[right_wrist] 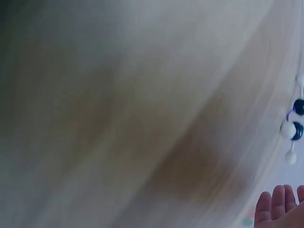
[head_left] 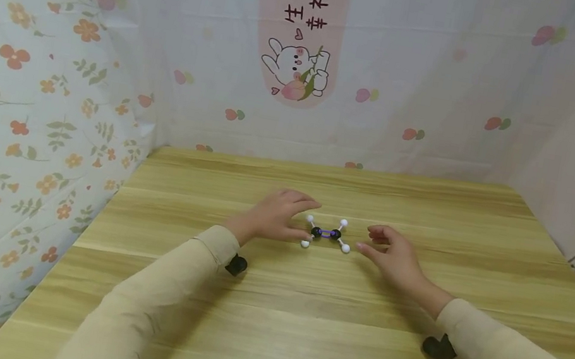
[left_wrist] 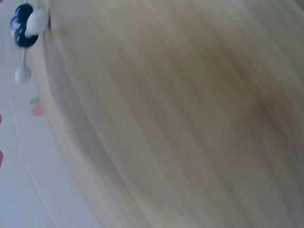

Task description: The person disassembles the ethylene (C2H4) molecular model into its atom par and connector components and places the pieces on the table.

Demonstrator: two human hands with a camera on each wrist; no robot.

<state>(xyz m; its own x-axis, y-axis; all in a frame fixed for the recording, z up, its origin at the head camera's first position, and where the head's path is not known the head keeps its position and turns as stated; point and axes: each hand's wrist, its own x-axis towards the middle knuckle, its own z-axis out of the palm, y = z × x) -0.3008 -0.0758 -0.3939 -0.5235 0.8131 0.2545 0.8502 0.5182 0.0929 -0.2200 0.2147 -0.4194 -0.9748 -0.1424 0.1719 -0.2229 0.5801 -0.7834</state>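
A ball-and-stick molecular model lies on the wooden table. Two black balls are joined by a pair of curved purple links, with several white balls on short white sticks around them. My left hand is at its left side, thumb and fingers extended and spread; the thumb overlaps the lower left white ball, and whether it touches cannot be told. To the right, my right hand stands apart from the model, fingers loosely bent and holding nothing. The model shows at the left wrist view's upper left corner. In the right wrist view, the right fingers appear below the model.
The wooden table spreads around both arms. A white printed cloth hangs behind its far edge, and a floral cloth hangs on the left. Black wrist devices sit under the sleeves.
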